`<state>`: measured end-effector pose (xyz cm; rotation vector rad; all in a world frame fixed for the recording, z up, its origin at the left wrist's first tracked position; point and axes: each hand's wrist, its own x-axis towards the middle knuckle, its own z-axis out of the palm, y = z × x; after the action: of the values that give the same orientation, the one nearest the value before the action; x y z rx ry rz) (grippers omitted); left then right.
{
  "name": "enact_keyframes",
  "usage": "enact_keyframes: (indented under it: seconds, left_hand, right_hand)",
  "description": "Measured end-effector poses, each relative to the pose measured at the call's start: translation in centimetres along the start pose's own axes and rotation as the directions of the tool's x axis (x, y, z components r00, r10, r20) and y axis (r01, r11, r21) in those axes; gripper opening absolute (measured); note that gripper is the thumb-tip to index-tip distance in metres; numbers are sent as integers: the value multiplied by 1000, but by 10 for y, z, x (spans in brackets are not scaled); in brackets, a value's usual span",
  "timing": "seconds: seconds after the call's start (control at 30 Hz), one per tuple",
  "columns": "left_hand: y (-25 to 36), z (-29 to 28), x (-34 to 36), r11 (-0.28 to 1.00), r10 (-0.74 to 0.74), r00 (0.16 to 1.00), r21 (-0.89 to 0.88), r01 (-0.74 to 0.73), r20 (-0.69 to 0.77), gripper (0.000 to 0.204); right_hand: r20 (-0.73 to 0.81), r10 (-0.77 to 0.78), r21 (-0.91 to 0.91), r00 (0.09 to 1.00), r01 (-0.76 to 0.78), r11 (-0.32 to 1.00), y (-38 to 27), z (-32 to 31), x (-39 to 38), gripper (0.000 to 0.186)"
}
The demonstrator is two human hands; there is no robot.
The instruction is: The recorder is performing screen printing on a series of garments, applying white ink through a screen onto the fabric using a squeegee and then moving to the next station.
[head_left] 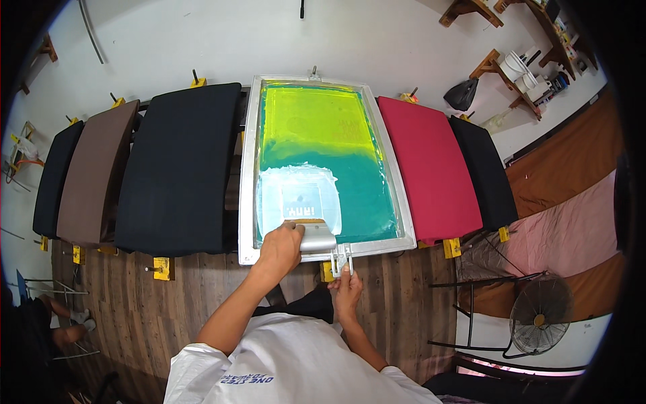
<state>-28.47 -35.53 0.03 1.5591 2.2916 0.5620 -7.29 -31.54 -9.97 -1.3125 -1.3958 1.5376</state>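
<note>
A screen-printing frame [398, 182] with a pale metal border lies in front of me. Its mesh is yellow-green at the far end and teal [363, 195] nearer. White ink [299, 183] covers a patch at the near left, with lettering showing through. My left hand [279, 250] grips a squeegee [317, 238] with a silvery body at the near end of that patch. Below the frame's near edge, my right hand [347, 289] is closed around the lower part of a metal clamp [342, 258], its thumb against it.
Dark shirt-covered boards [182, 168] and a brown one [94, 175] stand left of the frame; a red one [431, 168] and another dark one [483, 175] stand right. A fan [540, 315] is at lower right. Wall shelves [515, 81] hold containers. Another person's legs [67, 320] show at lower left.
</note>
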Motion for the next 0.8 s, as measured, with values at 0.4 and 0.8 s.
enact_keyframes:
  seconds: [0.4,0.8]
  left_hand:
    - [0,0,1,1000,-2,1000,-4,2,2,47]
    - [1,1,1,1000,-25,1000,-1,25,17,46]
  right_hand:
    - [11,16,20,1000,-16,1000,-9,1,-2,37]
    - [13,35,47,999,-35,998,-11,2,-3,36]
